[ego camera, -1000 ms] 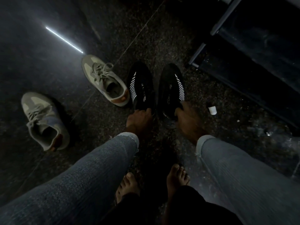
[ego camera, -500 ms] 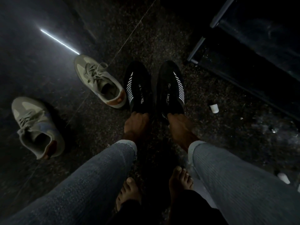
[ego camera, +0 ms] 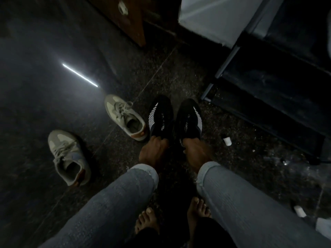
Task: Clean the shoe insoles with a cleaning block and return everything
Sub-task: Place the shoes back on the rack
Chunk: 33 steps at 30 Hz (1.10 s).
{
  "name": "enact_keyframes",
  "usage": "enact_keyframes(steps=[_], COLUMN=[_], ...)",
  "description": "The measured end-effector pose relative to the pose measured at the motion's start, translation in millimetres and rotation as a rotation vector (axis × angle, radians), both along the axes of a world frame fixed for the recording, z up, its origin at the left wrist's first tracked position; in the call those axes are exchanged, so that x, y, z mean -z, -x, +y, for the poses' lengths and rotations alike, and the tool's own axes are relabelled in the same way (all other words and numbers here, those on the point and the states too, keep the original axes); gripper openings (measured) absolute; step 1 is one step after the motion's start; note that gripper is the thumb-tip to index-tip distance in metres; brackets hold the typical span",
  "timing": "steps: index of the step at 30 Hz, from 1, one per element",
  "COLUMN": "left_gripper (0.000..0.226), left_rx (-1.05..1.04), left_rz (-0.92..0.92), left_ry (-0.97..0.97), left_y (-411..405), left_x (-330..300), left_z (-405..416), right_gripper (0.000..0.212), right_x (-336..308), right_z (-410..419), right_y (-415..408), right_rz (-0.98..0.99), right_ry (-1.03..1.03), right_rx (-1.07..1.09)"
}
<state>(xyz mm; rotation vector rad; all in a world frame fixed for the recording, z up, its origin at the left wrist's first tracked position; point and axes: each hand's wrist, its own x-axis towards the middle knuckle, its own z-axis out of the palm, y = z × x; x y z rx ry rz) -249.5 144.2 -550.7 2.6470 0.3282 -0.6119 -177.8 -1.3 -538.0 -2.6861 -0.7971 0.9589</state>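
1. Bare feet (ego camera: 148, 221) at the bottom, grey sleeves reaching out over a dark speckled floor (ego camera: 179, 77).
2. Left hand (ego camera: 154, 151) curls round the heel of the left black shoe (ego camera: 160, 117); right hand (ego camera: 196, 152) grips the heel of the right black shoe (ego camera: 189, 119).
3. Two beige sneakers (ego camera: 69, 158) sit further left, well apart.
4. Small white block (ego camera: 227, 141) lies right of the black shoes, near a dark rack (ego camera: 268, 104). Insoles aren't visible.

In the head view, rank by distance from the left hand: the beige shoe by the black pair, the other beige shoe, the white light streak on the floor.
From the left hand:
1. Beige shoe beside the black pair, just up-left.
2. Other beige shoe, far left.
3. White light streak, up-left on the floor.
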Motion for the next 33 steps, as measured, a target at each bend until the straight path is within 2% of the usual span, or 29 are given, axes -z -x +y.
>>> enact_keyframes(steps=[4,7,13,19,28,33], left_gripper=[0.021,0.018,0.023,0.017,0.014,0.017], left_rx=[0.052,0.047,0.082,0.142,0.222,0.286], left_rz=[-0.040,-0.080,-0.237,-0.372,-0.526,-0.524], left_ry=[-0.075,-0.128,-0.174,-0.243,-0.328,-0.330], left_y=[4.6,3.2,-8.3,-33.1,-88.0,-109.2], left_x=[-66.6,-122.6,-239.2,-348.3,-457.7,-503.7], left_z=[8.7,15.2,25.9,26.6,-16.1,-44.9], right_gripper=[0.033,0.022,0.020,0.015,0.020,0.015], right_x=[-63.8,-118.6,-230.8,-339.1,-446.6,-491.7], right_z=[5.3,12.8,20.1,15.3,-38.6,-76.7], right_y=[-2.4,0.9,-2.0,-17.3,-56.1,-67.6], right_rz=[-0.038,-0.179,-0.334,-0.475,-0.597,-0.614], right_ry=[0.026,-0.014,-0.107,-0.214,-0.271,-0.332], right_rx=[-0.078,-0.063,-0.089,-0.089,0.022,0.102])
